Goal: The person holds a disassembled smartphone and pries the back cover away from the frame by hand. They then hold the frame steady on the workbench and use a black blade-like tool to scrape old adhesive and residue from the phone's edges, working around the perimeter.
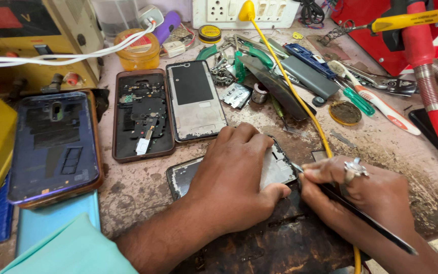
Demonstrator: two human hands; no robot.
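- Our left hand (231, 177) lies flat over a grey opened phone body with a bare metal plate (275, 170), fingers pressed together and curled over its far edge, thumb at its near right corner, pinning it to the stained, worn counter (381, 147).
- Our right hand (361, 195), a silver ring on one finger, has its fingers pinching a thin black pointed tool (366, 218); the tip meets the phone body's right edge.
- A yellow cable (292, 89) runs from the white wall socket strip (244, 11) down past the right hand.
- Containers: an amber round plastic tub with a lid (138, 50) stands at the back, contents not legible; a small round black-and-yellow tin (209, 34) is shut; a shallow round open tin (345, 112) holds brownish paste.
- Left of the hands: a brown-cased phone shell showing its dark circuit parts (143, 114), a grey phone frame with a black panel (194, 99), a dark blue phone back cover (54, 144).
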